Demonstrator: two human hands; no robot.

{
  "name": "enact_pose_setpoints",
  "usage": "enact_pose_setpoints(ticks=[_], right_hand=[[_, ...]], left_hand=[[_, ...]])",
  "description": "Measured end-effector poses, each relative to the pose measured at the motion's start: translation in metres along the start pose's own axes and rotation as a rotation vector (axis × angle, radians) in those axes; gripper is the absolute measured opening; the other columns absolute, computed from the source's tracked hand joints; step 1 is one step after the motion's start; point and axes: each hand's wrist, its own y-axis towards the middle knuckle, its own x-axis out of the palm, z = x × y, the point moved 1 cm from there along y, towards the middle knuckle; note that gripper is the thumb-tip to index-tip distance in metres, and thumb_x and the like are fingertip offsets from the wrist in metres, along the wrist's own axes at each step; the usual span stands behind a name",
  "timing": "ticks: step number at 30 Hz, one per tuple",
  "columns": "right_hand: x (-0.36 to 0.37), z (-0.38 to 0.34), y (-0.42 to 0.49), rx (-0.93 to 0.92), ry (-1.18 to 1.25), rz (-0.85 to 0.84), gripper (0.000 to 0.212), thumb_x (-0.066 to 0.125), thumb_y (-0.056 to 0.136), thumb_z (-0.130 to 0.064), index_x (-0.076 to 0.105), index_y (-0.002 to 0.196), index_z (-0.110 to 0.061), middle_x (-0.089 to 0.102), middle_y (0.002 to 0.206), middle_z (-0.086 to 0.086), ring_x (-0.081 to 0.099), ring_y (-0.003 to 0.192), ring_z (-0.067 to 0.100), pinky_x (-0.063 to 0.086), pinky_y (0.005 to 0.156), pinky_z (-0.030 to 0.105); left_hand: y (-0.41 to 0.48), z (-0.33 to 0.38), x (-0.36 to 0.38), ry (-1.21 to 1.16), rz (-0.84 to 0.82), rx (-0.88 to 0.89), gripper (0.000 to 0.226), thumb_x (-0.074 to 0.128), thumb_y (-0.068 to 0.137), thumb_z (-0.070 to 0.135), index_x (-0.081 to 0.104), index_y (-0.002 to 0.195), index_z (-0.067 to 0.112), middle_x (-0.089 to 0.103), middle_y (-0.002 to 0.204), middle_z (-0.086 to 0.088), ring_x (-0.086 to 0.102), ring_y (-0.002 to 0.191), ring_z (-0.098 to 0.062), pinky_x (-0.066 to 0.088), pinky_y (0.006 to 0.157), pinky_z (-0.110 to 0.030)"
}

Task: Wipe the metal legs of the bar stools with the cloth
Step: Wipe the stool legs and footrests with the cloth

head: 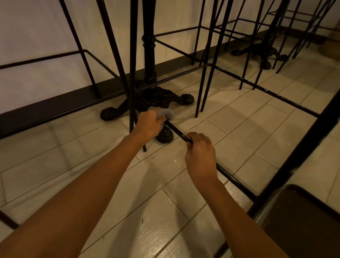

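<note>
One stool rail (175, 130), left hand (148, 124) clutching cloth (163, 113) on it, right hand (200, 152) gripping alongside

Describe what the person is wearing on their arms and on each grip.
The left forearm and right forearm are bare, no sleeves in view. The left grip and right grip wear no gloves; no watch, bracelet or ring shows on either.

Open tiled floor (156, 221) fills the near centre. A low black crossbar (234, 179) cuts diagonally across it toward the near right. Beyond it, thin stool legs (132, 62) and a clawed table base (151, 98) crowd the far centre, leaving narrow gaps.
</note>
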Motion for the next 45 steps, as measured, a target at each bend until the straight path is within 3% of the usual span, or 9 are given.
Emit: enact_pose_setpoints(ticks=[5,9,12,21,26,34,40,42,45], right_hand=[[-0.003,-0.002,0.000,0.013,0.012,-0.016,0.032,0.048,0.088,0.008,0.056,0.118,0.002,0.062,0.106,0.020,0.054,0.101,0.031,0.042,0.085,0.032],[-0.004,-0.002,0.000,0.009,0.019,-0.020,0.035,0.048,0.088,0.009,0.053,0.122,0.002,0.061,0.109,0.021,0.054,0.103,0.032,0.042,0.087,0.032],[-0.004,-0.001,0.000,0.009,0.028,-0.026,0.036,0.048,0.088,0.010,0.052,0.123,0.003,0.061,0.110,0.022,0.054,0.103,0.033,0.042,0.089,0.033],[-0.003,-0.002,-0.001,0.023,0.029,-0.038,0.038,0.047,0.089,0.007,0.048,0.127,0.001,0.060,0.113,0.021,0.053,0.106,0.032,0.044,0.089,0.035],[-0.005,-0.001,-0.001,0.025,0.025,-0.043,0.038,0.045,0.091,0.006,0.045,0.128,0.001,0.059,0.113,0.021,0.052,0.107,0.030,0.042,0.086,0.029],[-0.009,-0.004,-0.003,0.015,0.002,-0.042,0.044,0.046,0.090,0.007,0.039,0.133,-0.003,0.059,0.108,0.019,0.052,0.102,0.027,0.038,0.079,0.025],[-0.020,-0.006,-0.006,-0.023,-0.016,-0.109,0.057,0.049,0.088,0.008,0.029,0.139,-0.008,0.056,0.112,0.017,0.050,0.105,0.027,0.040,0.085,0.027],[-0.023,-0.003,-0.006,-0.015,-0.041,-0.115,0.062,0.050,0.087,0.009,0.026,0.141,-0.009,0.056,0.110,0.017,0.049,0.104,0.027,0.041,0.083,0.029],[-0.028,0.002,-0.009,0.005,-0.093,-0.124,0.060,0.051,0.088,0.005,0.027,0.141,-0.010,0.057,0.110,0.017,0.050,0.105,0.026,0.043,0.081,0.030]], left_hand=[[-0.003,0.003,-0.002,-0.096,-0.057,-0.048,0.031,0.036,0.099,0.012,0.066,0.102,0.019,0.056,0.089,-0.012,0.045,0.051,-0.006,0.039,0.040,-0.012],[-0.002,0.009,0.002,0.032,0.003,0.002,0.034,0.033,0.098,0.006,0.065,0.106,0.016,0.059,0.106,-0.012,0.060,0.080,-0.025,0.053,0.068,-0.037],[-0.003,0.006,0.006,0.099,-0.006,0.028,0.034,0.034,0.097,0.006,0.064,0.105,0.021,0.056,0.116,-0.016,0.061,0.093,-0.039,0.052,0.073,-0.036],[-0.024,0.018,0.013,0.011,-0.060,0.097,0.033,0.037,0.095,0.001,0.065,0.105,0.014,0.056,0.109,-0.005,0.059,0.098,-0.021,0.045,0.077,-0.022],[-0.016,0.019,0.012,0.088,-0.024,0.074,0.035,0.035,0.094,-0.001,0.065,0.104,0.015,0.061,0.111,-0.015,0.060,0.083,-0.026,0.050,0.072,-0.032],[-0.029,0.022,0.028,0.037,-0.011,0.127,0.035,0.035,0.094,0.001,0.064,0.100,0.018,0.059,0.113,-0.011,0.059,0.100,-0.021,0.052,0.087,-0.036],[-0.042,0.029,0.030,-0.084,-0.061,0.124,0.034,0.038,0.095,0.002,0.065,0.105,0.020,0.060,0.109,-0.003,0.059,0.098,-0.014,0.046,0.086,-0.014],[-0.040,0.032,0.026,-0.058,-0.066,0.114,0.032,0.038,0.095,0.002,0.066,0.101,0.016,0.062,0.101,0.005,0.057,0.087,-0.002,0.040,0.072,0.002],[-0.039,0.035,0.028,-0.073,-0.034,0.095,0.032,0.036,0.096,0.003,0.066,0.100,0.014,0.062,0.092,0.004,0.055,0.071,0.000,0.040,0.059,0.000]])
